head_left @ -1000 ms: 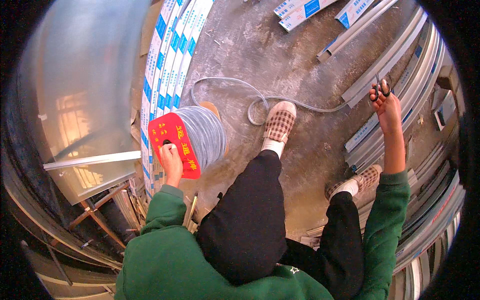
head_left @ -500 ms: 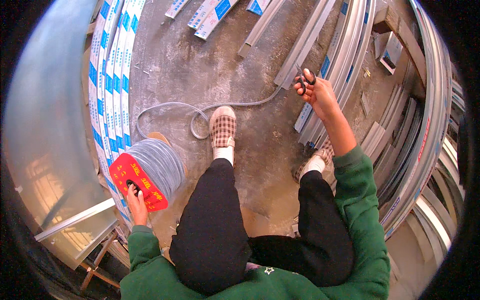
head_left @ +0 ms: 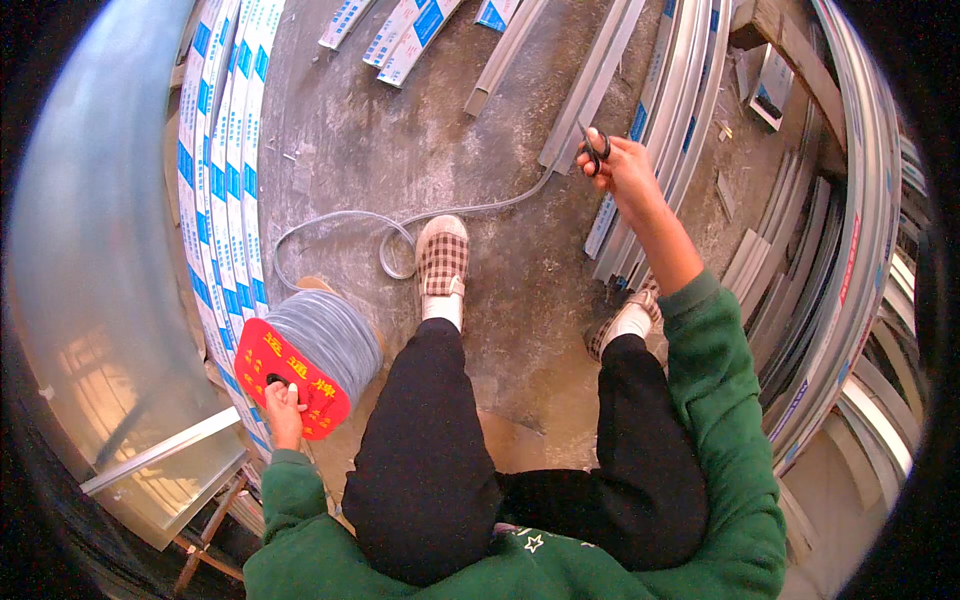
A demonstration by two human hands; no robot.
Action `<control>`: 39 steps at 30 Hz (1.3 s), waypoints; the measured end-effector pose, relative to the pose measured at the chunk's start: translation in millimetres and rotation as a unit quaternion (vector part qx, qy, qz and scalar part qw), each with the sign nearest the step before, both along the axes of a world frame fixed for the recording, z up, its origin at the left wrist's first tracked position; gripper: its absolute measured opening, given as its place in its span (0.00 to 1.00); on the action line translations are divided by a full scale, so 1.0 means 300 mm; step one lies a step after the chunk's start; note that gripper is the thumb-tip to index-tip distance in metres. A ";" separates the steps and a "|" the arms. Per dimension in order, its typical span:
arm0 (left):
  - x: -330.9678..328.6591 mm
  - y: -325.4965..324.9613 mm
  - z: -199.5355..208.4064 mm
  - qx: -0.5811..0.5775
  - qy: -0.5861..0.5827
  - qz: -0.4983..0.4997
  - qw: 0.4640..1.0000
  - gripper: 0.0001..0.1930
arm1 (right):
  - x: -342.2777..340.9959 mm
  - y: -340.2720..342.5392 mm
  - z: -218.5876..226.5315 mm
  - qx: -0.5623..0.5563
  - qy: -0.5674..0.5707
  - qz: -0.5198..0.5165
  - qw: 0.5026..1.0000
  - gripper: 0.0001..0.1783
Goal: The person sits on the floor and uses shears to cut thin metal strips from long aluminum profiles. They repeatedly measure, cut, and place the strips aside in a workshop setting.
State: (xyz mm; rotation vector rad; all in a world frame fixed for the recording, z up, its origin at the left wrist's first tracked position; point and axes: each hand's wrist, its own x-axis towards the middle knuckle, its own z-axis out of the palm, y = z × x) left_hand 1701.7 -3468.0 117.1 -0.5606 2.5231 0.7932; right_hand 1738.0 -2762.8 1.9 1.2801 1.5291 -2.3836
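Observation:
My left hand [head_left: 286,412] grips a spool [head_left: 328,338] at the hole in its red end plate, with fingers curled into the opening. Pale grey strip is wound thickly around the spool. A loose length of the strip [head_left: 345,214] leaves it, loops on the floor beside my left shoe and runs right to the end of a metal profile [head_left: 590,95]. Up at the right, my right hand [head_left: 622,172] holds small scissors [head_left: 596,152] with dark handles, blades pointing up and away. The scissors are above that profile's near end; whether they touch the strip cannot be made out.
Long profiles wrapped in blue-and-white film [head_left: 222,180] line the left, beside a large glossy sheet [head_left: 90,250]. More metal profiles [head_left: 665,130] lie ahead and to the right. A wooden beam [head_left: 790,50] rests at the upper right. My checked shoes [head_left: 442,255] stand on the stained floor.
The spool has shifted slightly right, toward my left leg, with my left hand still at its hole. My right hand and the scissors have turned a little. The whole view has shifted slightly.

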 end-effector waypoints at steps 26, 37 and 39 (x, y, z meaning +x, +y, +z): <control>0.149 0.170 0.060 0.036 -0.016 0.047 0.998 0.14 | 0.046 -0.039 0.040 -0.083 -0.041 0.056 0.994 0.24; 0.101 0.216 0.032 0.154 0.003 0.340 0.928 0.18 | 0.056 -0.053 0.036 -0.051 -0.064 0.020 0.996 0.23; 0.107 0.212 0.059 0.152 0.014 0.328 0.932 0.20 | 0.046 -0.066 0.026 -0.028 -0.068 0.026 0.997 0.24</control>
